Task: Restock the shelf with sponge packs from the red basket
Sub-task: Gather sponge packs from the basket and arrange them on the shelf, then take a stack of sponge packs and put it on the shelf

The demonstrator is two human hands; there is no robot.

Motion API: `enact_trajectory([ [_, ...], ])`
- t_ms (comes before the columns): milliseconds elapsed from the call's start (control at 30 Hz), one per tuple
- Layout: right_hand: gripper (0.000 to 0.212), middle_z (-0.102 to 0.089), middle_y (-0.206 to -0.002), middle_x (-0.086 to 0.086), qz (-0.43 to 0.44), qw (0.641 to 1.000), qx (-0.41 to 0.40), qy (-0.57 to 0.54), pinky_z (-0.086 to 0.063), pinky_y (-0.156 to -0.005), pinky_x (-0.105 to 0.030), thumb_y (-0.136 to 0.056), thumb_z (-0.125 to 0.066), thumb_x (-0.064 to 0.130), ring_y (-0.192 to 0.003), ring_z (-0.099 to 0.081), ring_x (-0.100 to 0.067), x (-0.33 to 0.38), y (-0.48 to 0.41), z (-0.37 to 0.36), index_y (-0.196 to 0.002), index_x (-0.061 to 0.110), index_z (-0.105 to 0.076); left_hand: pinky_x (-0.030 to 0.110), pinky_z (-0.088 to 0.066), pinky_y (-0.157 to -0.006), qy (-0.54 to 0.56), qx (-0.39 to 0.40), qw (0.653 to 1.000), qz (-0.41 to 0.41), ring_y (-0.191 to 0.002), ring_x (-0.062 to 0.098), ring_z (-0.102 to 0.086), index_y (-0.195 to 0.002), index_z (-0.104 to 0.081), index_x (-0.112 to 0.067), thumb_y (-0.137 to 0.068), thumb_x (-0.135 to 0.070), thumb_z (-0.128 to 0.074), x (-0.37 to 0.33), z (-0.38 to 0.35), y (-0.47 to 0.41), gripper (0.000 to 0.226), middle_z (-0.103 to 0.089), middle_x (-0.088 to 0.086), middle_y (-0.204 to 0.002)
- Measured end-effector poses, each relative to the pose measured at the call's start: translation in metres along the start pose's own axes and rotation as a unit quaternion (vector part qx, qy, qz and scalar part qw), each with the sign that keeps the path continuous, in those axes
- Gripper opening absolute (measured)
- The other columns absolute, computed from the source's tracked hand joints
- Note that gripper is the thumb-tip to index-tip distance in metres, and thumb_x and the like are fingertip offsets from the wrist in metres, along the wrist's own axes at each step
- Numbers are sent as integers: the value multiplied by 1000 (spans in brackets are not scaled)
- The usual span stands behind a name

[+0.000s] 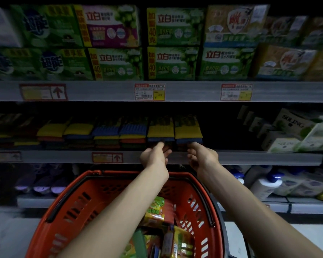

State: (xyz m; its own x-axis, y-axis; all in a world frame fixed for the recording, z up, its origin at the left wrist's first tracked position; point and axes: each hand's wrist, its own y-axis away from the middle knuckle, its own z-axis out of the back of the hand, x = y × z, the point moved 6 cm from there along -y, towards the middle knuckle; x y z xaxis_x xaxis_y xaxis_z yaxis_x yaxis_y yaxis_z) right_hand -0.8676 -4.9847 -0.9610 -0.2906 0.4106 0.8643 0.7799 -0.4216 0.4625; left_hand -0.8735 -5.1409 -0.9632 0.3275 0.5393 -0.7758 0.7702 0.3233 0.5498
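Two sponge packs stand side by side on the middle shelf [250, 158], each with a yellow sponge on top and a blue one below. My left hand [154, 155] reaches up to the left sponge pack [160, 129], and its fingertips touch the pack's front lower edge. My right hand [202, 155] does the same at the right sponge pack [188, 129]. Neither hand closes around its pack. Under my forearms sits the red basket [78, 207], with several colourful sponge packs [155, 211] lying in it.
More sponge stacks [104, 133] fill the middle shelf to the left. A dark gap lies right of the two packs, then white boxes [295, 133]. Green soap boxes [172, 43] line the shelf above. Bottles [263, 185] stand on the lower shelf.
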Motion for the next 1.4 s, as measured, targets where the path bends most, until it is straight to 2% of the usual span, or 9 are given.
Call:
enact_trajectory([
  [233, 17, -59, -55, -4, -20, 999, 28, -2, -38, -34, -18, -96, -68, 6, -33, -53, -7, 0, 10, 2, -79, 2, -63, 21, -46, -55, -78, 57, 995, -34, -68, 12, -72, -85, -64, -12, -96, -12, -68, -2, 8, 2, 11, -75, 5, -84],
  [433, 9, -42, -41, 8, -21, 996, 83, 8, -31, -38, -18, -95, -71, 10, -31, -36, -4, -4, 30, 6, -97, 2, -72, 25, -54, -67, -182, 121, 972, -89, -81, 15, -76, -95, -76, -15, -94, -17, -73, -11, 35, 12, 4, -78, 4, -88],
  [700, 6, -62, -62, 3, 11, 950, 188, 251, -45, -49, -16, -92, -73, 10, -50, -55, -4, -45, 54, -2, -94, 4, -74, 18, -48, -66, -388, 166, 876, -235, -74, 11, -70, -83, -76, -18, -93, -19, -73, -17, 98, 4, 11, -75, 1, -80],
  [833, 11, -64, -67, 0, 62, 820, 213, 528, -43, -48, -18, -90, -75, 14, -55, -56, -10, -89, 39, 2, -79, 13, -74, 25, -48, -68, -490, 148, 828, -227, -76, 6, -65, -81, -74, -23, -89, -32, -77, 5, 138, -24, 13, -73, -7, -82],
  [933, 26, -70, -91, -2, 102, 663, 226, 707, -44, -58, -18, -86, -78, 28, -82, -66, -18, -121, 37, 13, -106, 13, -75, 27, -49, -68, -556, 137, 802, -171, -86, 13, -68, -97, -71, -22, -88, -51, -73, 29, 150, -39, 31, -73, -3, -93],
  [1033, 40, -72, -117, -12, 84, 578, 263, 768, -54, -83, -32, -86, -76, 30, -109, -69, -30, -151, 42, 19, -120, 10, -68, 30, -43, -80, -605, 125, 777, -115, -114, 29, -63, -126, -63, -12, -89, -65, -62, 53, 148, -48, 64, -68, 7, -121],
  [1200, 41, -73, -116, -11, 22, 469, 329, 819, -50, -71, -26, -86, -78, 27, -102, -72, -27, -184, 53, 22, -123, 11, -69, 36, -47, -93, -597, 111, 794, -16, -123, 37, -59, -132, -57, 3, -90, -64, -62, 87, 145, -55, 79, -62, 19, -135],
  [1300, 35, -72, -108, -13, -5, 454, 338, 825, -45, -55, -22, -89, -76, 24, -80, -67, -22, -186, 60, 24, -121, 8, -71, 33, -43, -82, -588, 93, 803, 7, -119, 36, -62, -124, -61, 4, -90, -52, -71, 92, 146, -56, 66, -65, 19, -128],
  [1400, 50, -73, -115, -9, -2, 460, 328, 825, -49, -77, -28, -81, -85, 37, -103, -69, -24, -183, 58, 26, -123, 14, -72, 38, -50, -82, -568, 81, 819, 20, -109, 36, -67, -112, -67, 4, -80, -42, -84, 92, 149, -62, 58, -70, 19, -117],
])
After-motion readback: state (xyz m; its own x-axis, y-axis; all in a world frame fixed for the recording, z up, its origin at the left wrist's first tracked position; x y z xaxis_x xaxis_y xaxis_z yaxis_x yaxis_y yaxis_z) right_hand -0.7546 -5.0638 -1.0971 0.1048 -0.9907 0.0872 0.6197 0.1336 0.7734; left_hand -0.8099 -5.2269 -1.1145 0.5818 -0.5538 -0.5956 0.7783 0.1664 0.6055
